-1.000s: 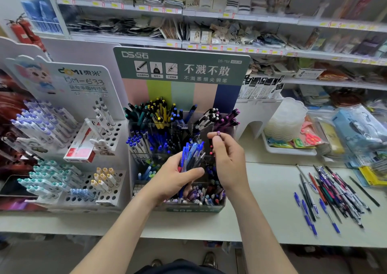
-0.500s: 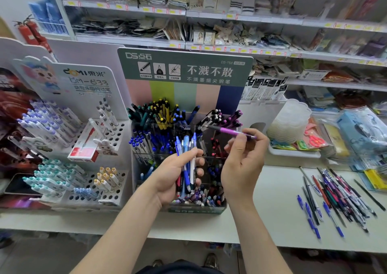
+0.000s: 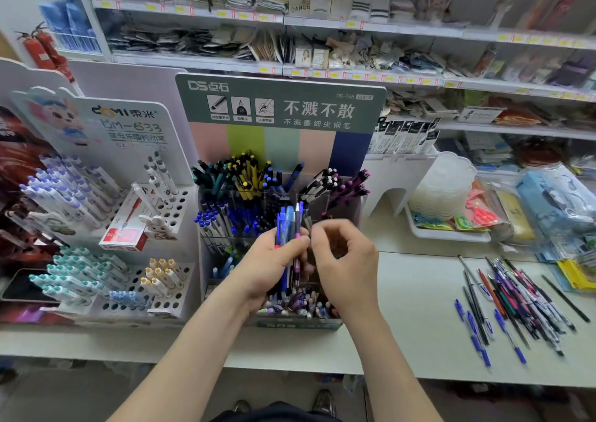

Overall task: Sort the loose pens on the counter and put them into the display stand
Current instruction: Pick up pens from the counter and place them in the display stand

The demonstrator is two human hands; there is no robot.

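Over the front of the display stand (image 3: 298, 324), a bundle of pens (image 3: 288, 228) is held upright by the left hand (image 3: 264, 271), with fingers and thumb wrapped round the barrels at about mid-length. Mostly blue barrels are seen, with one purple among them. The right hand (image 3: 346, 260) is set just beside the bundle on its right, fingers curled and fingertips (image 3: 317, 233) at or touching the outer barrels. Whether a pen is actually pinched cannot be told.

Loose pens (image 3: 516, 299) are spread in a pile on the counter (image 3: 416, 308), well apart from both hands, off to the right. The stand's compartments are seen crowded with pens, roughly grouped by colour.

Handling, as judged: the pens are expected to be light, stiff and smooth-sided, so slippery when bunched. One could slide out if the left grip is slackened. A single pen is best taken by the upper barrel, pinched between thumb and forefinger, and drawn straight up out of the bundle. Little fragility is expected, though clips could snag on neighbouring pens.
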